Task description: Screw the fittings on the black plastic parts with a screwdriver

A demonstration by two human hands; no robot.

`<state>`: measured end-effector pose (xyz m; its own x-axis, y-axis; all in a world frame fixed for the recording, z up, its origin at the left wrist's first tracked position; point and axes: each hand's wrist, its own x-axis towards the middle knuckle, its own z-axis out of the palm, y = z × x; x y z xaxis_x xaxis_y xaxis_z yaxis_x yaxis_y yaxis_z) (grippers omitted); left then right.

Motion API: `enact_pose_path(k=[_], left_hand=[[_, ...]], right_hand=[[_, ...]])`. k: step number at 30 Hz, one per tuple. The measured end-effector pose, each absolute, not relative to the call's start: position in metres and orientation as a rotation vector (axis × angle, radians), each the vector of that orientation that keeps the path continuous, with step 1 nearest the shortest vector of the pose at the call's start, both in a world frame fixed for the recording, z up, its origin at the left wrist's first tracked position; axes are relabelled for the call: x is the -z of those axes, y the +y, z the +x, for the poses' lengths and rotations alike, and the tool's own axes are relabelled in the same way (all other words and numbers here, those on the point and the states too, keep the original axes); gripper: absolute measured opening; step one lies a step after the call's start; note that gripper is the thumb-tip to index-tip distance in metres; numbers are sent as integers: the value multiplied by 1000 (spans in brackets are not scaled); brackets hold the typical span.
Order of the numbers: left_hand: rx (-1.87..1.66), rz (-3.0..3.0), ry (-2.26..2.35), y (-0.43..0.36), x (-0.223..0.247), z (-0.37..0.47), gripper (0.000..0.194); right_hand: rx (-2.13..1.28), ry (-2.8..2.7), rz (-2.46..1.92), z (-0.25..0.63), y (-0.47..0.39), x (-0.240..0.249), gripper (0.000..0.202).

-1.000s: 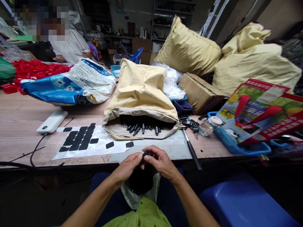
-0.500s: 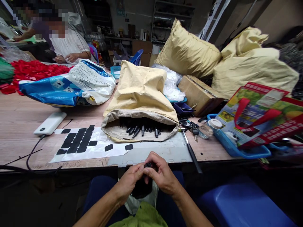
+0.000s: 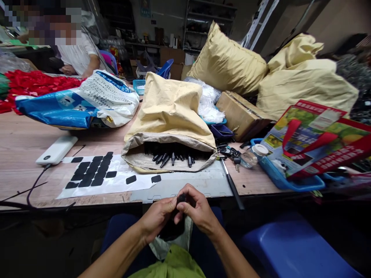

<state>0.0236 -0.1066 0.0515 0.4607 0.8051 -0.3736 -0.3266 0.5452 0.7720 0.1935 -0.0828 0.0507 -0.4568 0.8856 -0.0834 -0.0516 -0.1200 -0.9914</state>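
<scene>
Just beyond the table's front edge, above my lap, my left hand [image 3: 160, 215] and my right hand [image 3: 197, 208] meet around a small black piece [image 3: 181, 198]. The fingers of both hands are pinched on it, and its lower part is hidden by them. Beneath the hands is a dark mass over a pale bag on my lap. In front of them on the table lies a beige sack [image 3: 171, 112], its mouth open toward me, with several black pen-like parts [image 3: 173, 158] inside. A white sheet [image 3: 118, 185] with several black stickers [image 3: 93, 170] lies to the left.
A hammer [image 3: 232, 185] overhangs the table edge, near keys [image 3: 237, 162] and a small jar [image 3: 255, 154]. A blue basket [image 3: 307, 185] holds a colourful bag. At left are a white power bank [image 3: 56, 150] and a blue-white sack [image 3: 87, 104]. Behind sits a person [image 3: 78, 54].
The view has shifted slightly, moving the table things a little left. My hands have turned slightly, and more of the black piece shows between the fingers. The other person's hands have moved.
</scene>
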Motion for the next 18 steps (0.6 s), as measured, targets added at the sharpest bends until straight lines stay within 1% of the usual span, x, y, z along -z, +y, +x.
enact_pose_path(k=[2, 5, 9, 14, 18], left_hand=[[-769, 655, 776, -106, -50, 23, 50], [-772, 651, 772, -107, -45, 23, 52], [-776, 624, 786, -107, -42, 23, 54], [-748, 516, 762, -107, -46, 24, 48], [-698, 474, 732, -110, -49, 28, 50]], right_hand=[[-1794, -1325, -901, 193, -83, -49, 39], [-1887, -1238, -849, 192, -84, -48, 40], [-1887, -1214, -854, 195, -83, -46, 38], [-1865, -1225, -845, 200, -83, -41, 38], [-1838, -1211, -894, 200, -83, -41, 35]])
